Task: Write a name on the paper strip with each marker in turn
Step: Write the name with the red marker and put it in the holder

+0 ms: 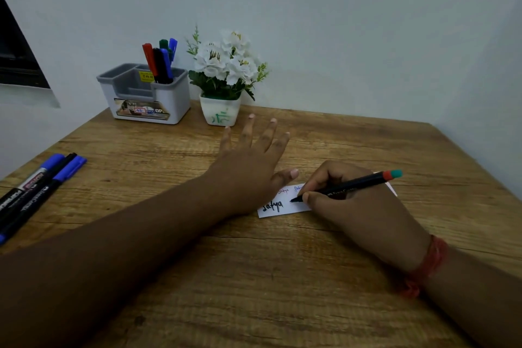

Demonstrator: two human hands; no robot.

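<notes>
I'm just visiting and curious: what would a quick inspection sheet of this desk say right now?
Surface: wooden table, grain visible.
Job's things: paper strip with names written on it; marker, tip on the strip.
Clutter: three markers lying at the left edge; organizer holding more markers; flower pot.
Hands: left hand flat, fingers spread, on the strip's left end; right hand grips the marker.
Cables: nothing seen.
Surroundings: pale wall; dark panel at left.
</notes>
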